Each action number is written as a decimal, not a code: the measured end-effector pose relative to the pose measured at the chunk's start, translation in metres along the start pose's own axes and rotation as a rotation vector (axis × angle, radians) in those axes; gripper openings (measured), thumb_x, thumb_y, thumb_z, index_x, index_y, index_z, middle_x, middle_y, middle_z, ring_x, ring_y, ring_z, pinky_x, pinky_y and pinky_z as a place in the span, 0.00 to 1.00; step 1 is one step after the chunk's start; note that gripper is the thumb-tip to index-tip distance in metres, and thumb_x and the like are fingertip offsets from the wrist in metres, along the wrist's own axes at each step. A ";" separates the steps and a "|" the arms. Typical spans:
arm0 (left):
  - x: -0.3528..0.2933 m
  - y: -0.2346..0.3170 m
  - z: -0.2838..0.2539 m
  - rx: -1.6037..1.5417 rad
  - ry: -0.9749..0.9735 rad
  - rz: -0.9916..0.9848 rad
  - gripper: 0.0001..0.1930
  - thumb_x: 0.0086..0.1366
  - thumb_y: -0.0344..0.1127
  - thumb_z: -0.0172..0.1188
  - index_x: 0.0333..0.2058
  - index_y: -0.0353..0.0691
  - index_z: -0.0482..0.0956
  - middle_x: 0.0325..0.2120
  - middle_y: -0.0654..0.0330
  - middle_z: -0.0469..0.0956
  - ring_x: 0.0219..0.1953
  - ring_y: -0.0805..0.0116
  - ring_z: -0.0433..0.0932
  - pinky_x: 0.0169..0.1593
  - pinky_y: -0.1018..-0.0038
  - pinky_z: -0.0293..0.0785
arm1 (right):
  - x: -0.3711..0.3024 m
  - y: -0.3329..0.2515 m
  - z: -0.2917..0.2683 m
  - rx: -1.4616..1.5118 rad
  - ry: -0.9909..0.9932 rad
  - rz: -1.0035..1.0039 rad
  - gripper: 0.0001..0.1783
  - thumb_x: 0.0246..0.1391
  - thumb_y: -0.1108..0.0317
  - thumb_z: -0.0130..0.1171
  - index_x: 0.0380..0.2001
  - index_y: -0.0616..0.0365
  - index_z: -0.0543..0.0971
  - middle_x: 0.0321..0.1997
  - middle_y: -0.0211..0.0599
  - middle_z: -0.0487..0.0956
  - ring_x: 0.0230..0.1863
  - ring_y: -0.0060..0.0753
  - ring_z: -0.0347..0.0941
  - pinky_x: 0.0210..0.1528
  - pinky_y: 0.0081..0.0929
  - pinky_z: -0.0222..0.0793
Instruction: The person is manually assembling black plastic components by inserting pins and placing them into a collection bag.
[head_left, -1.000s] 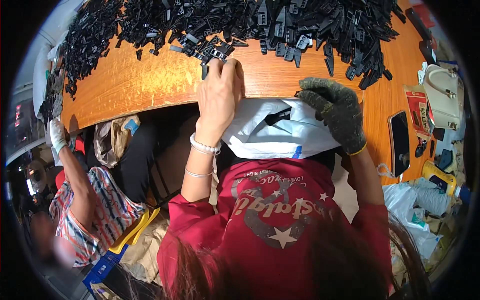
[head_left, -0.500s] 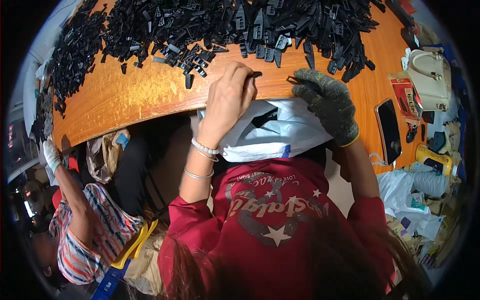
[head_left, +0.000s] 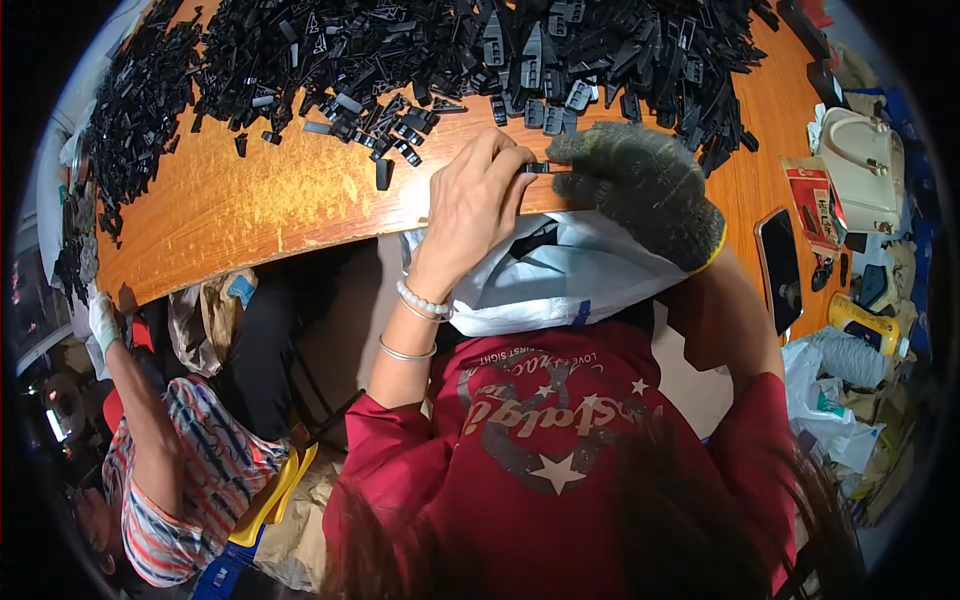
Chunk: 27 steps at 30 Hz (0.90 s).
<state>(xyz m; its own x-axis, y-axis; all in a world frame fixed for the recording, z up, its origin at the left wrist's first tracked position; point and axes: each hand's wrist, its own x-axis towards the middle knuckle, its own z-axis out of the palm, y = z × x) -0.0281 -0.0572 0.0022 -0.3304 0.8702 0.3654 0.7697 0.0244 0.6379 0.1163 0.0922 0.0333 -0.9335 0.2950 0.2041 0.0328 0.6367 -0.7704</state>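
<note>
Just above the table's near edge, a small black plastic part (head_left: 537, 168) sits between my two hands. My left hand (head_left: 478, 190), bare and wearing bracelets at the wrist, pinches its left end between thumb and fingers. From the other side my right hand (head_left: 640, 185), in a dark knitted glove, closes its fingertips on the right end. Beyond my hands a large heap of black plastic parts (head_left: 400, 50) spreads over the wooden table (head_left: 270, 200). Under the near edge, a white sack (head_left: 510, 300) lies open across my lap, with dark pieces inside.
To the right lie a phone (head_left: 777, 260), a red packet (head_left: 813, 200) and a cream handbag (head_left: 862, 170). Plastic bags (head_left: 825, 400) are piled below them. At the left another person in a striped top (head_left: 205, 460) reaches a gloved hand (head_left: 102, 320) to the table.
My hands have come together: the right moved left, and the left shifted slightly right. The black part, formerly in pieces held apart in each hand, now spans both hands' fingertips.
</note>
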 end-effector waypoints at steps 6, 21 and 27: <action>-0.001 0.003 -0.005 -0.007 -0.012 0.014 0.07 0.54 0.27 0.61 0.33 0.35 0.74 0.30 0.57 0.70 0.33 0.57 0.74 0.32 0.65 0.71 | 0.015 -0.006 -0.002 -0.486 -0.209 -0.132 0.15 0.52 0.58 0.57 0.41 0.54 0.78 0.38 0.39 0.78 0.39 0.42 0.74 0.41 0.38 0.70; 0.001 -0.005 0.000 -0.081 0.012 0.050 0.06 0.51 0.24 0.57 0.30 0.32 0.72 0.29 0.53 0.68 0.31 0.53 0.74 0.30 0.63 0.70 | 0.049 -0.033 0.000 -0.680 -0.607 -0.038 0.21 0.52 0.52 0.57 0.44 0.55 0.75 0.40 0.41 0.76 0.39 0.42 0.74 0.37 0.38 0.70; -0.005 0.002 -0.003 -0.070 0.059 0.015 0.06 0.54 0.26 0.60 0.31 0.35 0.74 0.31 0.55 0.71 0.30 0.53 0.74 0.31 0.64 0.71 | 0.004 -0.002 0.006 -0.574 -0.008 -0.363 0.18 0.53 0.56 0.59 0.44 0.51 0.74 0.32 0.33 0.78 0.26 0.34 0.75 0.27 0.30 0.71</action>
<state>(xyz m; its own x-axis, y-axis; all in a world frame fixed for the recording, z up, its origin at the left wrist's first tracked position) -0.0269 -0.0627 0.0036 -0.3524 0.8399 0.4128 0.7354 -0.0243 0.6772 0.1102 0.0880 0.0322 -0.9236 -0.0128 0.3832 -0.1007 0.9725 -0.2102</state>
